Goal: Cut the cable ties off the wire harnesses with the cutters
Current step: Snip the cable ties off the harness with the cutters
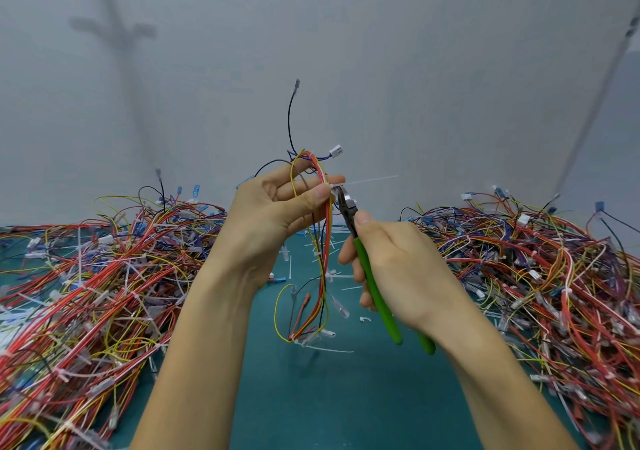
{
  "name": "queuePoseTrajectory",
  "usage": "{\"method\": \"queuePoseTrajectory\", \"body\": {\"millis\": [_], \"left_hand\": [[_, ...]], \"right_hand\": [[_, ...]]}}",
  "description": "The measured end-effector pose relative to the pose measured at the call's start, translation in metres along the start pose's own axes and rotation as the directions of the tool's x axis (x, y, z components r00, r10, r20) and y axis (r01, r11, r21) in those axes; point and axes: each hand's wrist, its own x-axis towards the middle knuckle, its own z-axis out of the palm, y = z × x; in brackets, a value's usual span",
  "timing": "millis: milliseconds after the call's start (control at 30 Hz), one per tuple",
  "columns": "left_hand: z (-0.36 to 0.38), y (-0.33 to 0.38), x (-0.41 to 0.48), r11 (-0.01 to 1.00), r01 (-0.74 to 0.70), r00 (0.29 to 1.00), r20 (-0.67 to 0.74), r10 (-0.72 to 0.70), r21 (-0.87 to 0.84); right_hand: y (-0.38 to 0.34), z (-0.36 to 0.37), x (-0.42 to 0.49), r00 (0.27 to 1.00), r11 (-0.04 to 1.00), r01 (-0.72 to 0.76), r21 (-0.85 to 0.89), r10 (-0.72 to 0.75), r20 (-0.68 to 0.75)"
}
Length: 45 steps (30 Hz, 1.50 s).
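Observation:
My left hand [277, 204] holds a wire harness [320, 242] of red, yellow and black wires upright above the table, thumb and fingers pinching the bundle just beside a white cable tie [337, 185]. The tie's thin tail sticks out to the right. My right hand [394, 262] grips the green-handled cutters [367, 269], with their dark jaws at the tie. The lower wires of the harness hang down to the green mat [329, 397].
A big heap of tied harnesses [86, 294] covers the left of the mat and another heap [540, 276] covers the right. Cut white tie scraps [346, 288] lie scattered on the mat between them. A grey wall stands close behind.

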Motion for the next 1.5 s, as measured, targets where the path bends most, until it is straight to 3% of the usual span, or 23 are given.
{"method": "queuePoseTrajectory", "body": {"millis": [1267,1500], "left_hand": [[0.0032,-0.0045,0.0017,0.997,0.017,1.000,0.023,-0.018,0.073],[0.0049,-0.0039,0.0013,1.000,0.026,0.999,0.020,-0.026,0.000]], "right_hand": [[0.0014,-0.0043,-0.0005,0.999,0.998,0.039,-0.055,-0.039,-0.006],[0.0043,-0.0069,0.0043,0.995,0.977,0.026,0.212,-0.005,-0.096]]}}
